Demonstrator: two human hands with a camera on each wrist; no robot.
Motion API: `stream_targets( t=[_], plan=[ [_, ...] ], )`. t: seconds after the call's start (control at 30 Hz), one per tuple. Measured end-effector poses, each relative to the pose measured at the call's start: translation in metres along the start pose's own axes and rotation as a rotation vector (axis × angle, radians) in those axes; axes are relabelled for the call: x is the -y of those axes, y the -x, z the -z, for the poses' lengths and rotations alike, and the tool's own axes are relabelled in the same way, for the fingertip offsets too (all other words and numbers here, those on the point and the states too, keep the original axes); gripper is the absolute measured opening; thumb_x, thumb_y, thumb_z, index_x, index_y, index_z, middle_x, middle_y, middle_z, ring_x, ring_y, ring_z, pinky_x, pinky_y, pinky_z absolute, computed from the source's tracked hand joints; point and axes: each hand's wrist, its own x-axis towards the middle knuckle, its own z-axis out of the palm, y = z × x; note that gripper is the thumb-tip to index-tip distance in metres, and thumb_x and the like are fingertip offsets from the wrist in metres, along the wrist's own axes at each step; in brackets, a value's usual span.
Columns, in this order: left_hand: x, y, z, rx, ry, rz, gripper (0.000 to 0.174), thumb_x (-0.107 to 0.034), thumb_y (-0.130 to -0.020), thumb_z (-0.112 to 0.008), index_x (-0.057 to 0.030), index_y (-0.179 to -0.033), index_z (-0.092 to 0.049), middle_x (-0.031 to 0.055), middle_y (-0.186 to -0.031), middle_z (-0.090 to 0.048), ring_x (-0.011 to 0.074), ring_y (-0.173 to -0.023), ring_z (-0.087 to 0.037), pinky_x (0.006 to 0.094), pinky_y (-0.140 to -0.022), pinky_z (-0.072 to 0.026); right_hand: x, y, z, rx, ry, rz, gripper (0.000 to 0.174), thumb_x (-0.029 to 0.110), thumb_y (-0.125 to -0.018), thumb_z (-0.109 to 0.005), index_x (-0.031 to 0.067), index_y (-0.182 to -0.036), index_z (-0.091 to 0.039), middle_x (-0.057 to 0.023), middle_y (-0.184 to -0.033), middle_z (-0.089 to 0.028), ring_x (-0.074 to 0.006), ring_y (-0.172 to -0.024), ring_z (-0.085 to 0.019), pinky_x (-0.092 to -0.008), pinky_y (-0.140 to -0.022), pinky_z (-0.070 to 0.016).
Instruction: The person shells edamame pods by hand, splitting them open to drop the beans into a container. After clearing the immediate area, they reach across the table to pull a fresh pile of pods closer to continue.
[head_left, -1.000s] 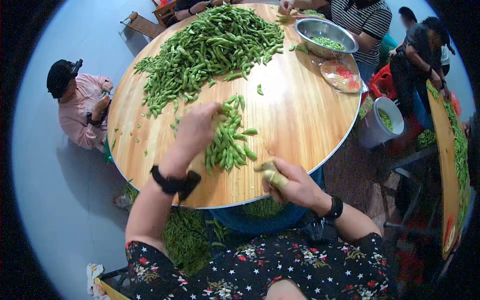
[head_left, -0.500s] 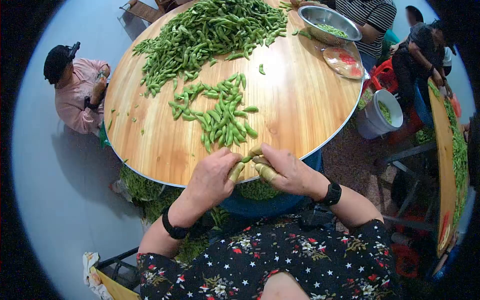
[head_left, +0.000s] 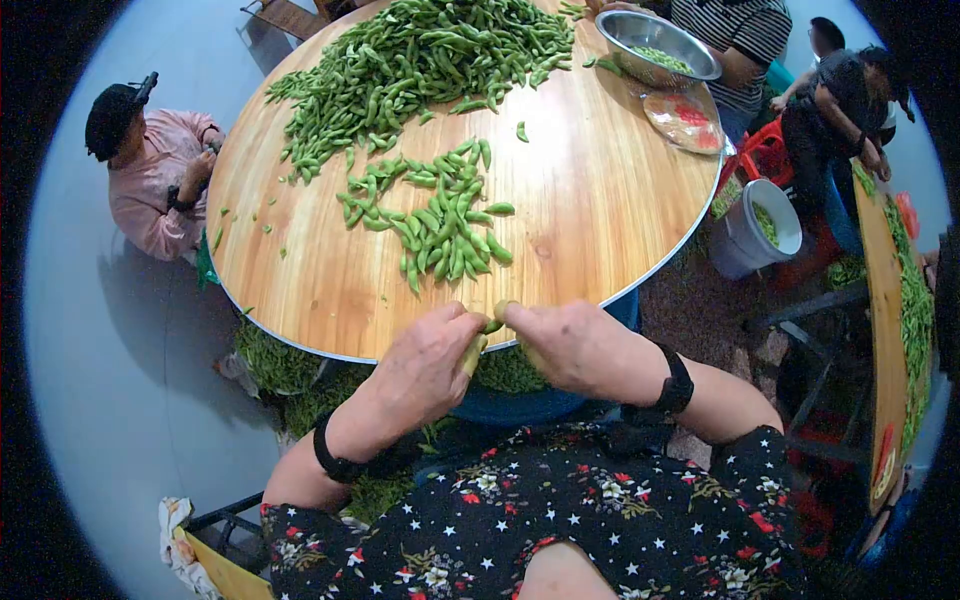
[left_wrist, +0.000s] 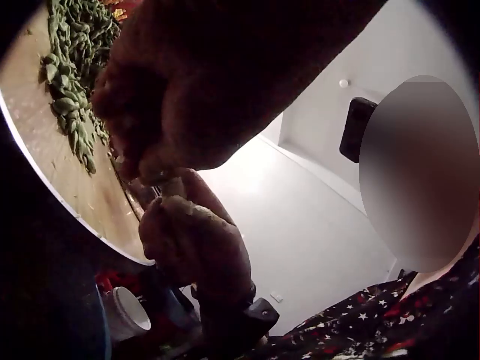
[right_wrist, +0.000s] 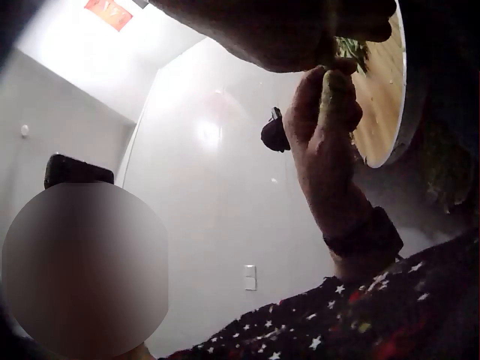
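Note:
At the table's near edge, my left hand and right hand meet, fingertips almost together. Between them is a green soybean pod, pinched from both sides and mostly covered by the fingers. Pale yellowish wraps show on some fingers. In the right wrist view the left hand rises to meet the dark underside of the right. The left wrist view has the right hand below the shadowed left one. Just beyond both hands lies a small loose group of soybean pods on the round wooden table.
A large heap of pods covers the table's far side. At the far right stand a metal bowl of shelled beans and a plastic-wrapped round item. A white bucket is right of the table. Other people sit and stand around.
My left hand has come back from the small pod group to meet the right hand. Both hands now pinch a pod and have shifted slightly closer to my body.

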Motion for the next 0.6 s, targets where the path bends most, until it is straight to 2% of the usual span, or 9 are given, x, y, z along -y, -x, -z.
stream_targets(
  t=[0.07, 0.2, 0.27, 0.3, 0.33, 0.4, 0.53, 0.6],
  plan=[
    [-0.004, 0.005, 0.000, 0.030, -0.044, 0.012, 0.021, 0.000, -0.075, -0.058, 0.0004, -0.096, -0.058, 0.0156, -0.082, -0.055, 0.0345, -0.077, -0.057, 0.0417, -0.065, -0.0472, 0.000, 0.002, -0.003, -0.096, 0.169, 0.173, 0.020, 0.008, -0.082, -0.052, 0.0040, -0.100, -0.044, -0.0213, -0.069, -0.059, -0.0402, -0.067, -0.061, -0.0495, -0.053, -0.0462],
    [-0.009, 0.007, -0.005, 0.006, -0.118, 0.010, 0.025, 0.001, -0.071, -0.060, -0.0007, -0.096, -0.058, 0.0139, -0.081, -0.056, 0.0328, -0.076, -0.058, 0.0405, -0.064, -0.0477, -0.011, -0.005, -0.006, -0.057, 0.090, 0.160, 0.017, 0.010, -0.084, -0.051, 0.0042, -0.100, -0.046, -0.0192, -0.065, -0.058, -0.0379, -0.060, -0.060, -0.0454, -0.051, -0.0467],
    [-0.008, 0.009, -0.011, -0.102, -0.069, -0.060, 0.026, 0.001, -0.070, -0.060, -0.0016, -0.095, -0.059, 0.0120, -0.080, -0.056, 0.0307, -0.075, -0.059, 0.0392, -0.064, -0.0483, -0.020, -0.010, 0.001, 0.168, -0.498, 0.039, 0.017, 0.015, -0.088, -0.049, 0.0037, -0.100, -0.047, -0.0123, -0.062, -0.057, -0.0286, -0.053, -0.059, -0.0384, -0.046, -0.0453],
    [-0.007, 0.009, -0.014, -0.100, -0.066, -0.058, 0.026, 0.001, -0.070, -0.060, -0.0016, -0.095, -0.059, 0.0120, -0.080, -0.056, 0.0307, -0.075, -0.059, 0.0392, -0.064, -0.0483, -0.019, -0.009, 0.004, 0.291, -0.709, -0.112, 0.017, 0.021, -0.092, -0.047, 0.0060, -0.099, -0.049, -0.0054, -0.062, -0.056, -0.0166, -0.050, -0.055, -0.0292, -0.042, -0.0422],
    [-0.006, 0.009, -0.019, -0.133, -0.085, -0.072, 0.026, 0.001, -0.069, -0.060, -0.0019, -0.095, -0.059, 0.0113, -0.079, -0.056, 0.0301, -0.075, -0.059, 0.0390, -0.064, -0.0484, -0.022, -0.008, 0.003, 0.293, -0.712, -0.114, 0.017, 0.021, -0.092, -0.047, 0.0060, -0.099, -0.049, -0.0054, -0.062, -0.056, -0.0166, -0.050, -0.055, -0.0292, -0.042, -0.0422],
    [-0.005, 0.008, -0.025, -0.162, -0.103, -0.087, 0.027, 0.000, -0.069, -0.061, -0.0022, -0.095, -0.059, 0.0106, -0.078, -0.056, 0.0295, -0.075, -0.059, 0.0388, -0.063, -0.0485, -0.027, -0.006, -0.002, 0.397, -1.052, -0.283, 0.016, 0.024, -0.095, -0.045, 0.0092, -0.098, -0.049, -0.0016, -0.064, -0.057, -0.0095, -0.048, -0.052, -0.0240, -0.040, -0.0397],
    [-0.005, 0.003, -0.033, -0.270, -0.262, -0.127, 0.027, -0.005, -0.069, -0.061, -0.0038, -0.096, -0.060, 0.0083, -0.079, -0.057, 0.0259, -0.070, -0.056, 0.0369, -0.059, -0.0447, -0.032, -0.004, -0.008, 0.374, -1.176, -0.324, 0.014, 0.026, -0.096, -0.045, 0.0123, -0.098, -0.049, -0.0019, -0.066, -0.057, -0.0073, -0.045, -0.049, -0.0209, -0.037, -0.0377],
    [-0.005, 0.000, -0.037, -0.297, -0.364, -0.140, 0.027, -0.007, -0.069, -0.061, -0.0043, -0.096, -0.060, 0.0072, -0.079, -0.057, 0.0243, -0.069, -0.055, 0.0359, -0.058, -0.0430, -0.033, -0.002, -0.018, 0.222, -1.334, -0.310, 0.017, 0.025, -0.096, -0.048, 0.0089, -0.097, -0.050, -0.0018, -0.067, -0.056, -0.0097, -0.050, -0.051, -0.0243, -0.043, -0.0411]
  ],
)
